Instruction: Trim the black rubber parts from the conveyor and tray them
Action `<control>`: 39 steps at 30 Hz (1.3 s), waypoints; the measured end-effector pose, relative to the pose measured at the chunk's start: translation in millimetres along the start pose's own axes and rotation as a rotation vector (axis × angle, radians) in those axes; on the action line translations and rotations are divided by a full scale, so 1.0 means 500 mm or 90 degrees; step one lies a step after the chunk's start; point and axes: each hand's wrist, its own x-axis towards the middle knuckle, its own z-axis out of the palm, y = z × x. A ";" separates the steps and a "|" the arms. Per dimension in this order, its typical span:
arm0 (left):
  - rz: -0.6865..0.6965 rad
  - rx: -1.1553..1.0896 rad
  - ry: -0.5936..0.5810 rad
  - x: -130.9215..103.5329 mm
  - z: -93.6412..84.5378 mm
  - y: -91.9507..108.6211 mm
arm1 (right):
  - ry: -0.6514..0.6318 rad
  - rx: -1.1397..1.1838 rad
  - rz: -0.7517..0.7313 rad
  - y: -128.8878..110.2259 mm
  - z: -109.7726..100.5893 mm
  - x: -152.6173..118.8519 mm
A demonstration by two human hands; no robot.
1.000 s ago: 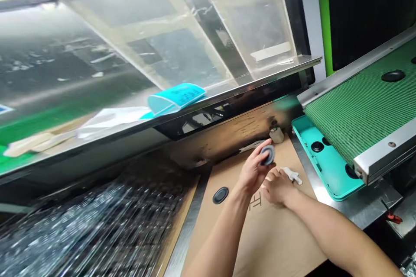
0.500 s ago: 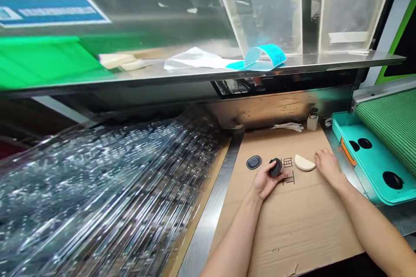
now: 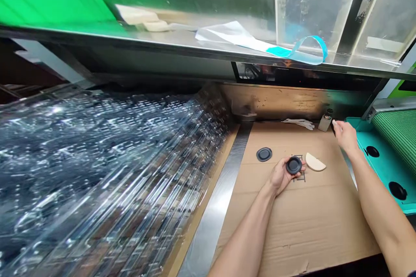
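My left hand (image 3: 282, 176) is above the cardboard sheet, its fingers wrapped around a round black cap-like part (image 3: 294, 165) with a raised rim and a hollow centre facing up. To its left, a similar black oval part (image 3: 264, 154) lies flat on the cardboard. On the other side rests a cream half-round pad (image 3: 315, 162), close to the left fingertips. Farther back, my right hand (image 3: 346, 136) pinches a small white piece (image 3: 335, 123), too small to name exactly. A small bottle with a dark cap (image 3: 325, 121) stands just left of those fingers.
Stacked clear plastic trays (image 3: 136, 173) fill the left side. White gloves (image 3: 300, 124) lie at the back of the cardboard sheet (image 3: 292, 225). At right, a teal tray (image 3: 380, 173) holds black parts beside a green conveyor belt (image 3: 398, 134). A metal shelf (image 3: 182, 45) crosses overhead.
My right hand has moved from beside the half-round pad back to the bottle and now has a white piece in its fingers. The left hand has turned the black part face up.
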 end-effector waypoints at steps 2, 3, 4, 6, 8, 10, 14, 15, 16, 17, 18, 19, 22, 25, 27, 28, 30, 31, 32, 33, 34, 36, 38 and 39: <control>-0.003 -0.006 -0.007 -0.001 0.001 0.001 | -0.044 -0.060 0.028 -0.008 -0.008 0.080; -0.003 -0.007 -0.010 -0.001 0.000 0.000 | -0.066 -0.074 0.031 -0.011 -0.012 0.113; -0.001 -0.008 -0.012 0.000 -0.001 -0.001 | -0.088 -0.084 0.030 -0.012 -0.014 0.140; 0.001 -0.004 -0.017 0.002 -0.003 -0.004 | -0.119 -0.095 0.019 -0.012 -0.016 0.178; 0.007 0.001 -0.024 0.005 -0.006 -0.007 | -0.152 -0.113 0.004 -0.010 -0.014 0.201; 0.013 0.003 -0.032 0.008 -0.007 -0.009 | -0.182 -0.128 -0.015 -0.008 -0.011 0.217; 0.014 0.001 -0.028 0.008 -0.004 -0.010 | -0.220 -0.142 -0.030 -0.003 -0.010 0.242; 0.014 0.002 -0.025 0.007 -0.003 -0.009 | -0.225 -0.141 -0.029 -0.001 -0.010 0.247; 0.014 0.005 -0.023 0.006 -0.001 -0.009 | -0.229 -0.139 -0.029 0.000 -0.011 0.252; 0.015 0.008 -0.022 0.005 0.000 -0.008 | -0.232 -0.136 -0.028 0.002 -0.011 0.256; 0.017 0.011 -0.022 0.003 0.001 -0.007 | -0.235 -0.132 -0.027 0.004 -0.012 0.259; 0.020 0.014 -0.022 0.002 0.003 -0.006 | -0.237 -0.128 -0.026 0.006 -0.012 0.261; 0.031 0.019 -0.023 0.000 0.006 -0.002 | -0.240 -0.119 -0.019 0.009 -0.013 0.263; 0.035 0.010 -0.026 0.002 0.006 0.000 | -0.239 -0.109 -0.012 0.008 -0.016 0.261; 0.030 -0.002 -0.028 0.004 0.005 -0.001 | -0.239 -0.100 -0.012 0.005 -0.020 0.260; 0.028 -0.009 -0.030 0.006 0.005 -0.002 | -0.240 -0.094 -0.013 0.004 -0.022 0.260; 0.027 -0.024 -0.035 0.008 0.003 -0.003 | -0.237 -0.080 -0.015 0.001 -0.028 0.262; 0.028 -0.034 -0.040 0.008 0.002 -0.002 | -0.234 -0.072 -0.016 -0.001 -0.032 0.263; 0.028 -0.045 -0.045 0.008 0.001 -0.001 | -0.229 -0.064 -0.016 -0.003 -0.038 0.263; 0.026 -0.058 -0.051 0.007 0.001 0.000 | -0.221 -0.056 -0.016 -0.005 -0.044 0.260; 0.021 -0.073 -0.057 0.006 0.001 0.004 | -0.212 -0.054 -0.016 -0.008 -0.052 0.253; 0.001 -0.106 -0.071 0.002 0.003 0.012 | -0.155 -0.015 -0.017 -0.020 -0.066 0.218; -0.028 -0.130 -0.088 -0.004 0.007 0.022 | -0.059 0.123 -0.017 -0.041 -0.074 0.149; -0.041 -0.136 -0.096 -0.006 0.009 0.026 | -0.013 0.232 -0.014 -0.054 -0.074 0.102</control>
